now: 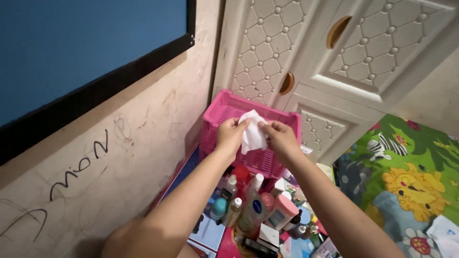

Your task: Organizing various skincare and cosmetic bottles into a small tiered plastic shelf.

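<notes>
hands [256,136] pinch white tissue [252,131]

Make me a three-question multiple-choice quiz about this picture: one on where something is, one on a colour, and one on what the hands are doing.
1. Where does the pink crate stand?
A. against the white cabinet
B. on the animal-print mat
C. on a shelf under the blue board

2. What colour is the tissue?
A. blue
B. white
C. yellow

3. How is the tissue held?
A. by the left hand alone
B. it lies loose in the crate
C. pinched between both hands

Answers:
1 A: the crate sits right before the white cabinet, behind the cluster of bottles.
2 B: it shows plain white against the pink.
3 C: the left hand and the right hand each grip a side.
</notes>
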